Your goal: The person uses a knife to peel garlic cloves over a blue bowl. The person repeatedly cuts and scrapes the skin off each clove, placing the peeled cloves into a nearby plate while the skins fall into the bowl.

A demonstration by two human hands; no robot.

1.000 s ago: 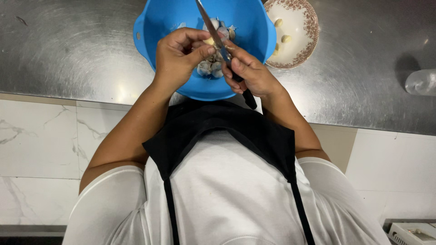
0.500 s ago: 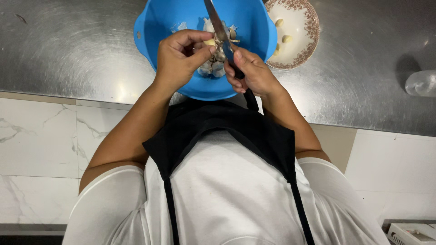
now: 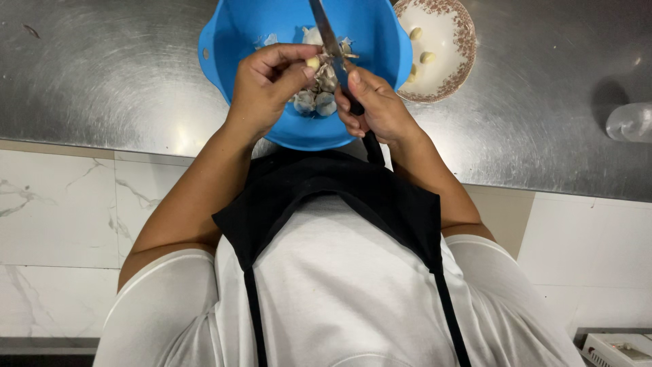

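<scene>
My left hand [image 3: 268, 85] pinches a pale garlic clove [image 3: 312, 63] between thumb and fingers, above a blue plastic bowl [image 3: 238, 34]. My right hand [image 3: 377, 105] grips a knife [image 3: 326, 30] by its black handle, the long steel blade pointing up and away over the bowl, its edge right beside the clove. Inside the bowl lie several unpeeled garlic cloves and papery skins [image 3: 316, 102]. To the right of the bowl stands a round patterned dish [image 3: 455, 34] holding a few peeled cloves [image 3: 428, 58].
Bowl and dish rest on a steel countertop [image 3: 122, 81] with a marble-tiled front below. A clear plastic object [image 3: 628, 122] lies at the right edge. I wear a white shirt and black apron. A white tray corner [image 3: 614, 350] shows bottom right.
The hands have stayed over the bowl; the clove has been turned slightly in my left fingers and the knife blade shifted a little against it.
</scene>
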